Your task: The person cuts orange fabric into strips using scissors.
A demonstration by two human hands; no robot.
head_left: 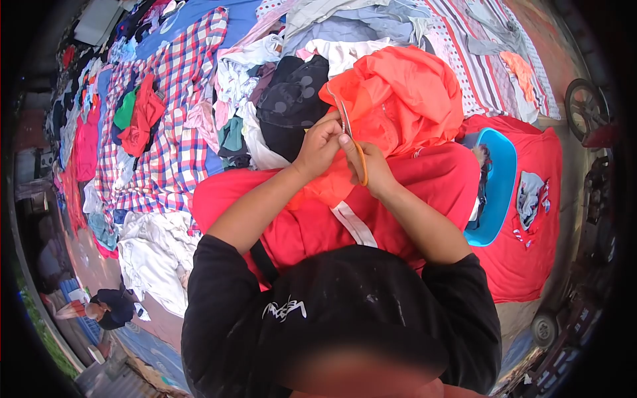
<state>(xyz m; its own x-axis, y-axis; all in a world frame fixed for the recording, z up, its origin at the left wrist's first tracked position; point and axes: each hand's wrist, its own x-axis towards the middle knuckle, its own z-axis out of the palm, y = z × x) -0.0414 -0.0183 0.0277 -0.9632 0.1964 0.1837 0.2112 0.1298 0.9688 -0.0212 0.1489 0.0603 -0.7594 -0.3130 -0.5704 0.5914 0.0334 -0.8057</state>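
Observation:
My right hand [373, 169] is closed around the orange handle of a pair of scissors [361, 162], whose blades point away from me. Close beside it, my left hand [320, 144] pinches the edge of a bright orange garment [405, 93], where what looks like a zipper strip [343, 125] runs along the blades. The garment is bunched over my lap and the cloth in front of me. Whether the blades are apart is hard to see. Dark patterned cloth [288, 96] lies just beyond my left hand.
A blue basin [501, 189] with cloth in it stands at my right on red fabric [541, 232]. Piles of clothes surround me, with a checked cloth [192, 60] at left and white cloth [156, 255] nearer. Another person [113, 308] is at lower left. A wheel [585, 109] stands far right.

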